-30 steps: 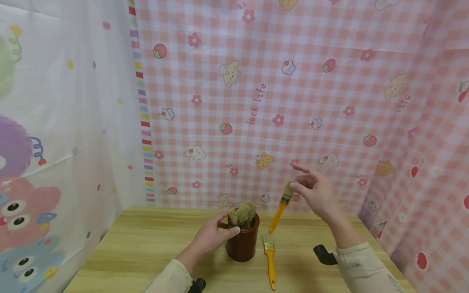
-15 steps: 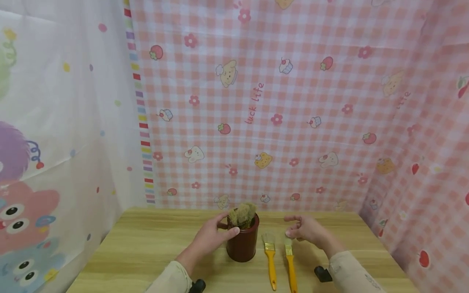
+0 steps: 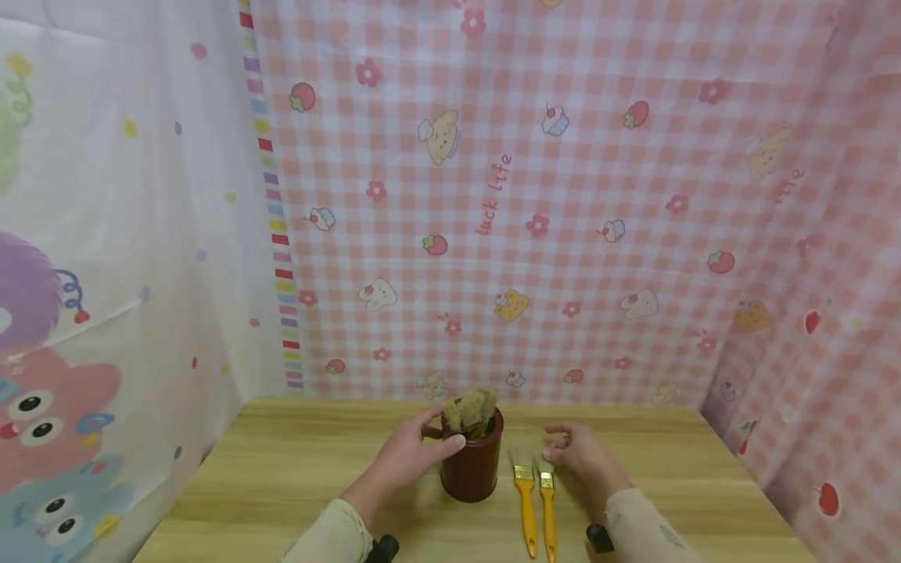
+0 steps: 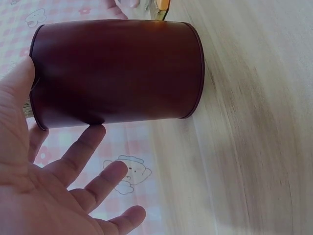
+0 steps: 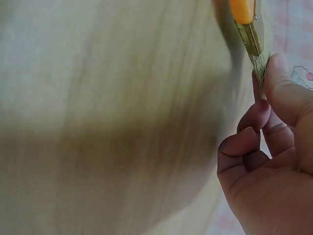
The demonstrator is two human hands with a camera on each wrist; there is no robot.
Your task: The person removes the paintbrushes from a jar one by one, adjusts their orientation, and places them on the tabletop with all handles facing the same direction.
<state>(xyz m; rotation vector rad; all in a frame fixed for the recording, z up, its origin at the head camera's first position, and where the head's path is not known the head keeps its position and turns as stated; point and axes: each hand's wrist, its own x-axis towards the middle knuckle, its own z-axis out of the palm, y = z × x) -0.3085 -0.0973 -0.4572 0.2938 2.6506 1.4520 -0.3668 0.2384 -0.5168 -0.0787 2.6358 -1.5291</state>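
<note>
Pinching the pale bristles (image 5: 259, 66) of a slim yellow-handled brush (image 3: 549, 512), the right hand (image 3: 583, 460) holds it just beside a wider brush (image 3: 525, 496) on the wood-grain tabletop (image 3: 281, 469). The left hand (image 3: 408, 455) grips a smooth brown cylindrical cup (image 3: 470, 473), other fingers (image 4: 100, 187) spread. Two brushes seem out, one unreleased; bristly tan tufts (image 3: 473, 410) remain inside.

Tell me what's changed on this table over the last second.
The right hand has lowered its orange-handled paintbrush, then shifted it left, close beside the other paintbrush, bristles still pinched. Unchanged: the left hand holds the brown cylindrical container; the other paintbrush lies in place.
</note>
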